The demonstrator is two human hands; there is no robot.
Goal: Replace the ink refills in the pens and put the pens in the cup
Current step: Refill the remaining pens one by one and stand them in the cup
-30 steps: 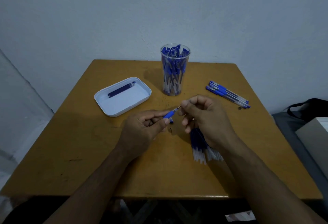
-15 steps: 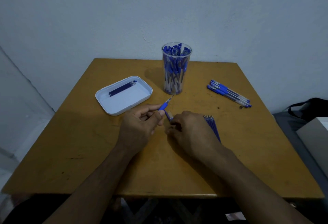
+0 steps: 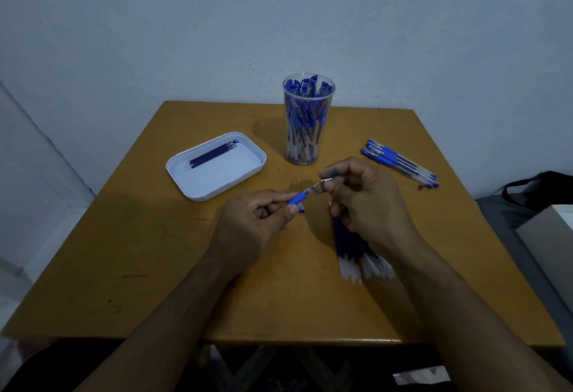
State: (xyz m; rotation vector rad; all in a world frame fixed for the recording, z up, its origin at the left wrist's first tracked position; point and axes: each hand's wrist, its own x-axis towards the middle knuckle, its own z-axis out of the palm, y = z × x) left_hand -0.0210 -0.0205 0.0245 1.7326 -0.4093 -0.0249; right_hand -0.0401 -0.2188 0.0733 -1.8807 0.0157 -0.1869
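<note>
Pinched in the left hand point(image 3: 248, 230), a blue-gripped pen point(image 3: 298, 198) points toward 2 o'clock, where the right hand point(image 3: 369, 205) grips its metal tip; the full cup point(image 3: 308, 118) stands at 12 o'clock, spare refills point(image 3: 356, 252) under the right wrist

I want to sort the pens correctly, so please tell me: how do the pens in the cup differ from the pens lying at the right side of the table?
The pens in the cup stand upright, packed together; the loose pens lie flat on the table. The cup pens are many and fill the clear cup; the loose pens are only a few, side by side. Both groups look like the same pen: blue caps, clear barrels.
</note>
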